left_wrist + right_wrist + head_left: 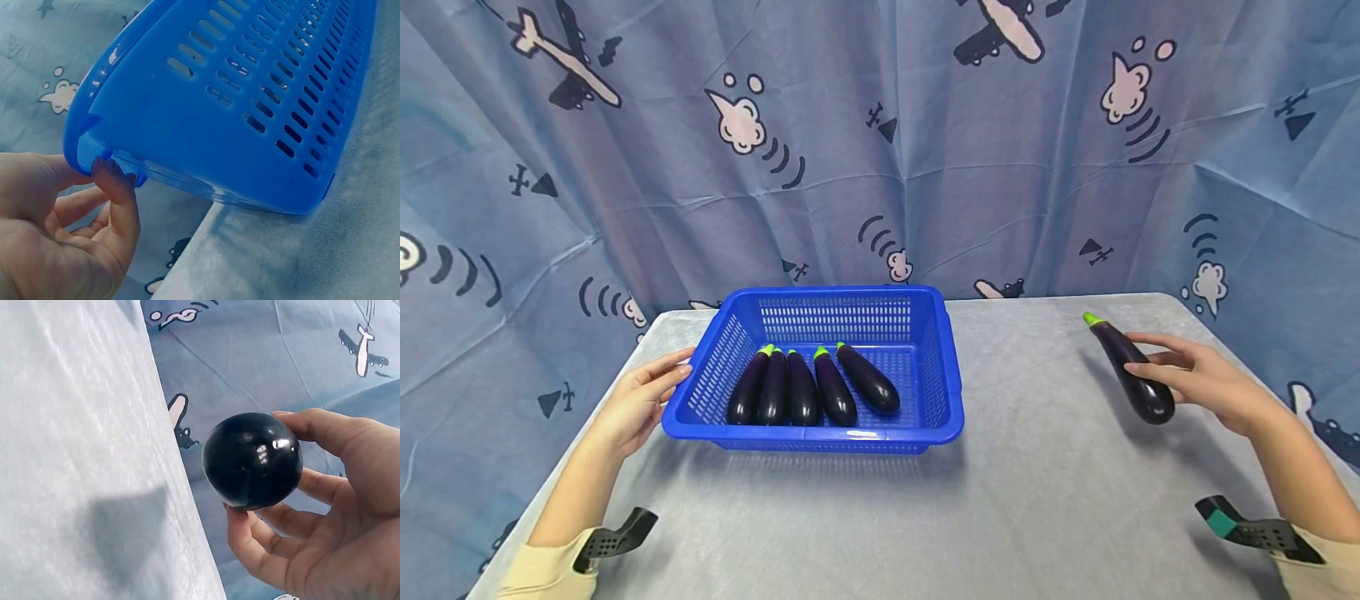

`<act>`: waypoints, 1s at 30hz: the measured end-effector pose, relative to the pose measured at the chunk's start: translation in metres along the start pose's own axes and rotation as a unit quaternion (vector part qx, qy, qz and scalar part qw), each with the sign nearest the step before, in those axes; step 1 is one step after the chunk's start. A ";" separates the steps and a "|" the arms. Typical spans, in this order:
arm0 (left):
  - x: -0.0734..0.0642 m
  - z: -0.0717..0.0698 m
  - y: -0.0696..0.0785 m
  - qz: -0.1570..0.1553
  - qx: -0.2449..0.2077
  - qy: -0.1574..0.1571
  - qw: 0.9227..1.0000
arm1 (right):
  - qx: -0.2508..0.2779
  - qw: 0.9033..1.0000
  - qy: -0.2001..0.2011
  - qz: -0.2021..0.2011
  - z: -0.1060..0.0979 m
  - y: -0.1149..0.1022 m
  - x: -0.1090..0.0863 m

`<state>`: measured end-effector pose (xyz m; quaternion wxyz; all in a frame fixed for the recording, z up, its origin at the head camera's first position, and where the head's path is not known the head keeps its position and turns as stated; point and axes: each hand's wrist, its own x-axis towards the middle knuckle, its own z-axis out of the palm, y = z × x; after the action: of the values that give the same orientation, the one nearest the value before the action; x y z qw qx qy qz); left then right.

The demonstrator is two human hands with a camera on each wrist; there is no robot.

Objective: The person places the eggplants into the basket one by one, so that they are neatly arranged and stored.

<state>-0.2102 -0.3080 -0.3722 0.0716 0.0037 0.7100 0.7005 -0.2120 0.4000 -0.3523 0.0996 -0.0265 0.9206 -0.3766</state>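
In the head view my left hand (632, 407) pinches the left rim of a blue plastic basket (842, 435) between thumb and fingers. The left wrist view shows that grip at a corner of the basket's slotted wall (187, 119). Several dark purple eggplants (802, 392) with green stem ends lie side by side in the basket, toward its left and middle. Off to the right, my right hand (1210, 379) holds another eggplant (1138, 398), its stem end pointing away and to the left. From the right wrist, this eggplant's glossy round end (250, 465) faces the camera, with thumb and fingers around it.
A pale grey cloth covers the table (1022, 500) under the basket. Behind and at the sides hangs a blue curtain (842, 150) printed with airplanes and clouds. Each forearm wears a dark wrist mount (1255, 532).
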 end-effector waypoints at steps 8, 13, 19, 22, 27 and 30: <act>-0.001 -0.001 -0.001 -0.003 0.001 0.002 1.000 | -0.008 1.000 0.007 -0.019 0.007 -0.016 -0.002; 0.000 -0.001 -0.001 -0.004 0.015 0.003 1.000 | -0.004 0.999 0.005 -0.031 0.011 -0.022 -0.004; 0.001 -0.001 -0.001 -0.005 0.015 0.002 1.000 | -0.008 0.999 0.003 -0.043 0.016 -0.029 -0.005; 0.001 0.000 -0.001 -0.004 0.014 0.000 1.000 | -0.007 0.999 0.003 -0.046 0.017 -0.031 -0.006; 0.001 0.000 0.000 -0.003 0.009 -0.001 1.000 | 0.004 0.999 0.000 -0.046 0.018 -0.035 -0.006; 0.001 -0.001 -0.001 -0.003 0.003 -0.001 1.000 | 0.005 0.999 -0.002 -0.045 0.019 -0.039 -0.005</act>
<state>-0.2113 -0.3087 -0.3731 0.0741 0.0026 0.7123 0.6979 -0.2047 0.3600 -0.3375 0.0843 -0.0679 0.9164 -0.3854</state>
